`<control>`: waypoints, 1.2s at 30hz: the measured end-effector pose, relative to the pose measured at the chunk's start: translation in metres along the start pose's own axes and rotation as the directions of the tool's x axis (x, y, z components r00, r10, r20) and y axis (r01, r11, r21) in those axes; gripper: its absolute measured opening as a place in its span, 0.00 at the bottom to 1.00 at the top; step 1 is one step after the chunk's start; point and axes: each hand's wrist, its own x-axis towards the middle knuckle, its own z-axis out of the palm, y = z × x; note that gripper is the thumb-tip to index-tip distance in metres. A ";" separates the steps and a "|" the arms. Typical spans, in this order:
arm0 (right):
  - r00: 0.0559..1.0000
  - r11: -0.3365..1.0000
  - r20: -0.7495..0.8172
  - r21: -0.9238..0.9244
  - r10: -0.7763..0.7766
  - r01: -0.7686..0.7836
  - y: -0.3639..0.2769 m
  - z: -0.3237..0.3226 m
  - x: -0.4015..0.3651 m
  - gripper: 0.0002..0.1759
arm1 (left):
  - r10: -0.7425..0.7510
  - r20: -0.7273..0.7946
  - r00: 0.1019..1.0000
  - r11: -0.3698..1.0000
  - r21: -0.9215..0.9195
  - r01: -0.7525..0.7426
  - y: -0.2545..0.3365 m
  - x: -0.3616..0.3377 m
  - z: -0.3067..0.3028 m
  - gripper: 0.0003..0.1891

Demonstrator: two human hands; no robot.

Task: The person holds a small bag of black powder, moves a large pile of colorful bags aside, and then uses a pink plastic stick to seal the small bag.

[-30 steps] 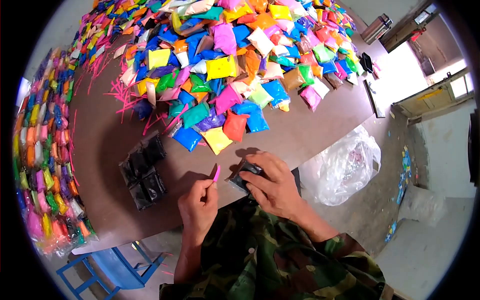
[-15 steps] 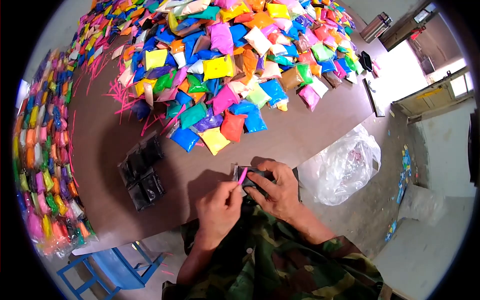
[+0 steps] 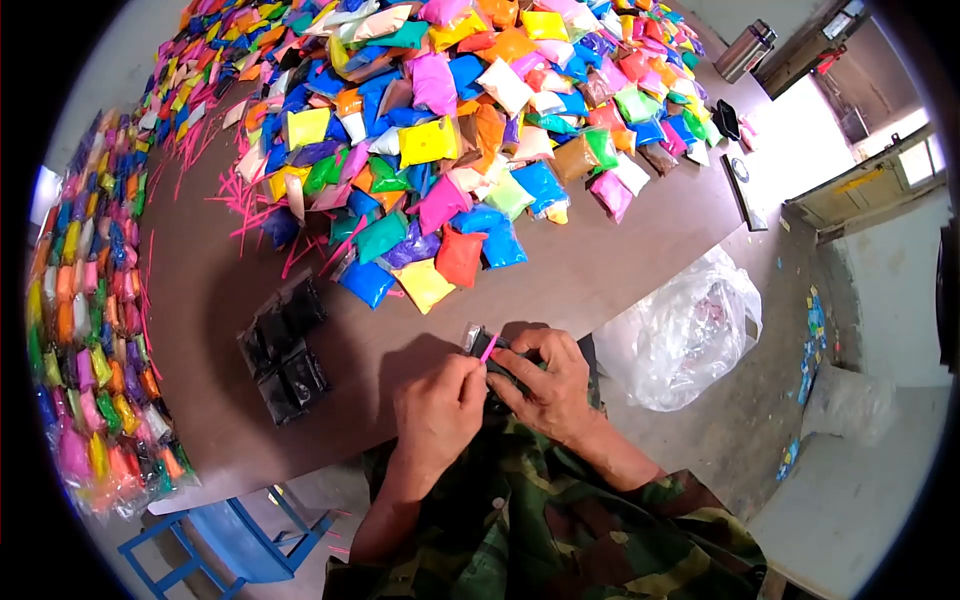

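My left hand (image 3: 437,408) pinches a short pink stick (image 3: 488,347) and holds its tip against a small black packet (image 3: 497,352). That packet is gripped by my right hand (image 3: 547,388), just above the near edge of the brown table (image 3: 200,290). Both hands touch each other over the packet, which they mostly hide. To the left, several finished black packets (image 3: 282,348) lie in a group on the table.
A big heap of coloured powder packets (image 3: 460,120) covers the far table, with loose pink sticks (image 3: 250,205) scattered beside it. Bagged packet bundles (image 3: 85,300) line the left edge. A clear plastic bag (image 3: 690,335) lies on the floor at right, a blue stool (image 3: 225,535) below.
My left hand carried the pink stick rightward from beside the black packet onto it. My right hand lifted the packet slightly and both hands closed together.
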 end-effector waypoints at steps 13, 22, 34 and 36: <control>0.998 1.000 -0.063 0.016 -0.001 0.002 0.002 0.007 -0.001 0.20 | 0.029 -0.046 0.999 1.000 0.013 -0.028 -0.011 -0.013 0.002 0.04; 0.997 1.000 -0.072 0.022 0.004 -0.002 -0.001 0.007 0.001 0.21 | -0.037 -0.007 0.999 0.999 0.007 0.037 -0.013 -0.007 -0.009 0.03; 0.996 1.000 -0.083 -0.004 0.011 -0.011 0.001 0.012 -0.003 0.21 | 0.000 -0.035 0.999 1.000 0.013 0.001 -0.011 -0.011 -0.006 0.03; 0.997 1.000 -0.078 -0.005 -0.002 0.002 0.001 0.010 -0.002 0.21 | 0.043 -0.024 0.999 0.998 0.043 -0.042 -0.016 -0.014 -0.001 0.03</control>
